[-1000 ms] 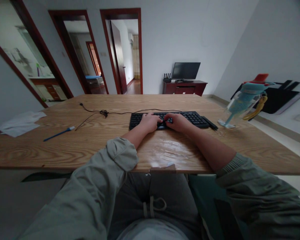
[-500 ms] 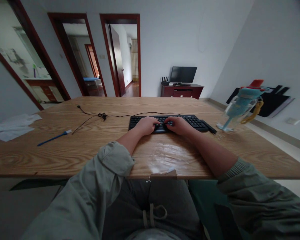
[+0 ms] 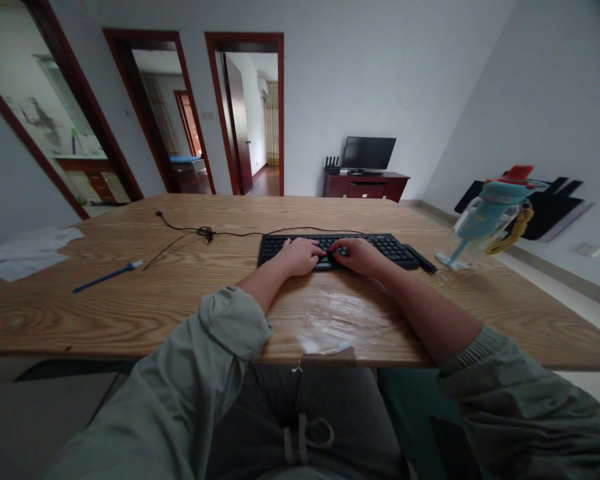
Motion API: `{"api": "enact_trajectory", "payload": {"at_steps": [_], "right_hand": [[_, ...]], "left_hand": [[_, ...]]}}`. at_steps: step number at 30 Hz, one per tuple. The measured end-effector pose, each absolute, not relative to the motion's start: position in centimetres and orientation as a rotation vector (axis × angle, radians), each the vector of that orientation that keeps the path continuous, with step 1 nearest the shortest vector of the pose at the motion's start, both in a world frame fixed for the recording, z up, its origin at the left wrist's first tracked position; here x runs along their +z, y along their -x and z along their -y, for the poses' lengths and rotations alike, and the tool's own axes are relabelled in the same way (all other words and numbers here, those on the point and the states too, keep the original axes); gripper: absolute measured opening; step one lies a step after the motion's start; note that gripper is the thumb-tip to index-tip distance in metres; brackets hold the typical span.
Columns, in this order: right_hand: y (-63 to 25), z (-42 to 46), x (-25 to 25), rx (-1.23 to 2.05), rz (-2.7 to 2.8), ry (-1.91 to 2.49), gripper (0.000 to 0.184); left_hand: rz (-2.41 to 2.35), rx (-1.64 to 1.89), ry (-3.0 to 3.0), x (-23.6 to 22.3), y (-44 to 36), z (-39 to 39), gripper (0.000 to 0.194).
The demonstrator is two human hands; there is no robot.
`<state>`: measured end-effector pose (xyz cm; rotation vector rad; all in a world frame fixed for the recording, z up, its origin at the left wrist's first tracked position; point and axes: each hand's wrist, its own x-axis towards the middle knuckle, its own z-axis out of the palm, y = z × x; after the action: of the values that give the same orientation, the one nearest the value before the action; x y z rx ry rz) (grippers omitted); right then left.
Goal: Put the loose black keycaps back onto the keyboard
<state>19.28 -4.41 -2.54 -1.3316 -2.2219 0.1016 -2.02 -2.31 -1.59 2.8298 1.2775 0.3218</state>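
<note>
Since a moment ago my hands have barely shifted: my left hand (image 3: 300, 257) and right hand (image 3: 360, 256) rest side by side, fingers curled and holding nothing, on the keyboard (image 3: 385, 245), whose length runs crosswise under both, extending farther past my right.

Dim, soft daylight; warped edges

The left hand (image 3: 300, 256) and right hand (image 3: 361, 256) cover the middle keys of the black keyboard (image 3: 336, 249), and its key legends are too small to read. The white papers (image 3: 24, 252) are cut off by the left edge. The water bottle (image 3: 485, 215) looks stretched and blurred near the right side.
</note>
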Motion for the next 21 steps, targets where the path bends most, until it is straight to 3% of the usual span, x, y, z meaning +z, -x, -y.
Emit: {"api": "enact_trajectory", "payload": {"at_steps": [8,21], "right_hand": [[-19.19,4.44,-2.21,0.023,2.294,1.402,0.027],[-19.02,4.16,-2.29,-0.067,2.381,1.384,0.026]], "left_hand": [[-1.181,0.680,-2.834,-1.64,3.08,1.75,0.039],[-1.169,0.686,-2.821,-1.77,3.16,1.73,0.037]]}}
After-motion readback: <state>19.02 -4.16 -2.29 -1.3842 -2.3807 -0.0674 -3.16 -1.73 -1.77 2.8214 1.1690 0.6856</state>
